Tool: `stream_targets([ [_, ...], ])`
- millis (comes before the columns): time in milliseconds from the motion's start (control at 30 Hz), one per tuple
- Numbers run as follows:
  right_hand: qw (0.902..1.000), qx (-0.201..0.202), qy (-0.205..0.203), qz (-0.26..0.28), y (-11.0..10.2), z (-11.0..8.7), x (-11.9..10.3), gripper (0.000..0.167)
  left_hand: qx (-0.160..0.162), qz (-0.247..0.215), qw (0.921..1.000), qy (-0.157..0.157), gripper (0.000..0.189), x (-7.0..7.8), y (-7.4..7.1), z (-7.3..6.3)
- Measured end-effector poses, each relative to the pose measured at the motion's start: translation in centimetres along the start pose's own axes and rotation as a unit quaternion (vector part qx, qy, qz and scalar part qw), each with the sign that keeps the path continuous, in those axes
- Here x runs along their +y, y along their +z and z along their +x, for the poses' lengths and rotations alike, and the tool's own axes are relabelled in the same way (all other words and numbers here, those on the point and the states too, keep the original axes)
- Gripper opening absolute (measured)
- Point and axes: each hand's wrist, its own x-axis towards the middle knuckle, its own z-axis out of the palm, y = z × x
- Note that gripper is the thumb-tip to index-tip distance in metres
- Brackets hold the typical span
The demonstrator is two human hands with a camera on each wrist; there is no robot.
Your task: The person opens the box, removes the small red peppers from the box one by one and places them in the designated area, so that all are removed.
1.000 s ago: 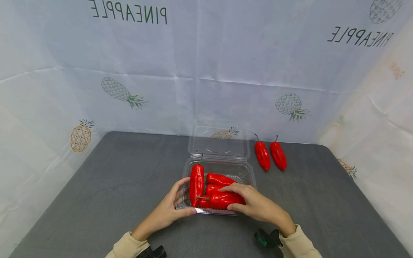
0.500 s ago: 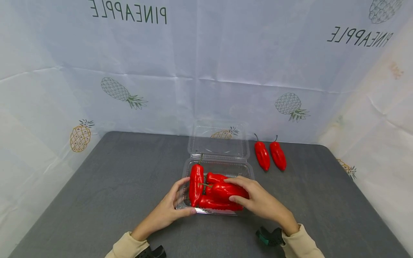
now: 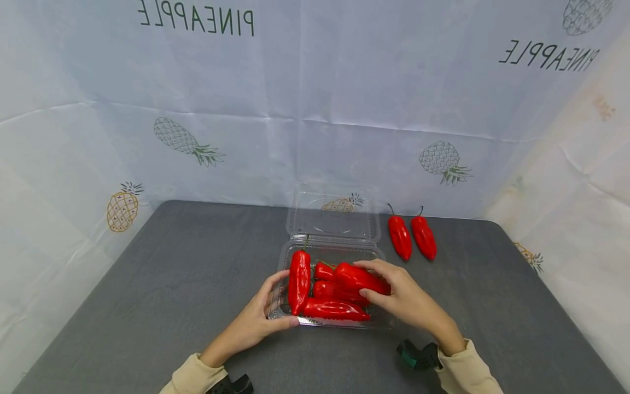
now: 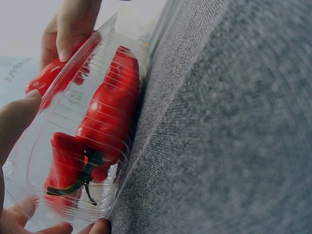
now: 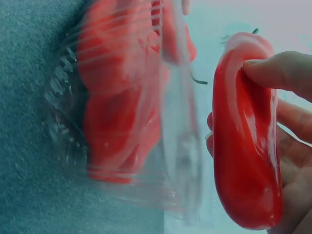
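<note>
In the head view my right hand (image 3: 410,295) holds a red pepper (image 3: 359,280) by its sides, thumb against fingers, above the right half of a clear plastic clamshell container (image 3: 354,251). The right wrist view shows this held pepper (image 5: 246,146) lifted beside the container's rim. My left hand (image 3: 258,314) grips the container's left front corner, with its thumb at the front edge. Inside, one pepper (image 3: 299,282) lies lengthwise along the left side. Another pepper (image 3: 337,310) lies crosswise at the front; a middle pepper (image 3: 334,290) and a back pepper (image 3: 322,271) are partly hidden behind the held one.
The container's clear lid (image 3: 305,224) stands open at the back. Two more red peppers (image 3: 400,238) lie on the dark grey table (image 3: 197,273), right of the lid. A white cloth (image 3: 344,82) with pineapple prints hangs behind the table.
My right hand has raised the pepper from the front of the container and carried it back and to the right, uncovering the front and middle peppers. The left hand has stayed put.
</note>
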Motion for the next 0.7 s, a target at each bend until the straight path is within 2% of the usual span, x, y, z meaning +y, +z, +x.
stream_targets([
  [367,0.999,0.044,-0.001,-0.012,-1.2,-0.3,0.4,0.053,-0.001,-0.003,1.0,-0.001,0.089,0.1,0.0,0.0],
  [700,0.9959,0.087,0.023,-0.011,-2.5,-0.7,1.4,0.053,-0.001,-0.003,1.0,-0.006,0.09,0.2,0.1,0.0],
])
